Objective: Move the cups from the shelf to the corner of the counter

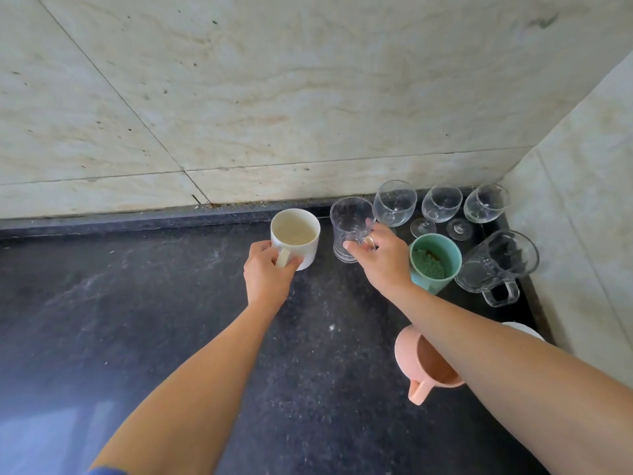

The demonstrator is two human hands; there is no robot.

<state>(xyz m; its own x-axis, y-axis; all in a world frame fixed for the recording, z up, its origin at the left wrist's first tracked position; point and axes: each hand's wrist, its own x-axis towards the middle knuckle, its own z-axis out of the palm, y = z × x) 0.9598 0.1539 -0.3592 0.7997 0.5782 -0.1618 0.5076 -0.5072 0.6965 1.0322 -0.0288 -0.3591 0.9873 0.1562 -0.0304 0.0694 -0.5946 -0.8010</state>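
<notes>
Black speckled stone makes up the desk (137,320), filling the lower left of the frame. Near centre, the left hand (265,274) has its fingers (291,265) curled shut around the handle of a white mug (296,236) standing upright on the desk. Just to its right, the right hand (385,257) pinches the handle of a clear glass mug (349,224), fingers closed on it. Further right, in the corner, stand three wine glasses (440,205), a teal cup (435,262) and a glass cup (498,264). A pink mug (419,363) sits lower right, partly under the forearm.
</notes>
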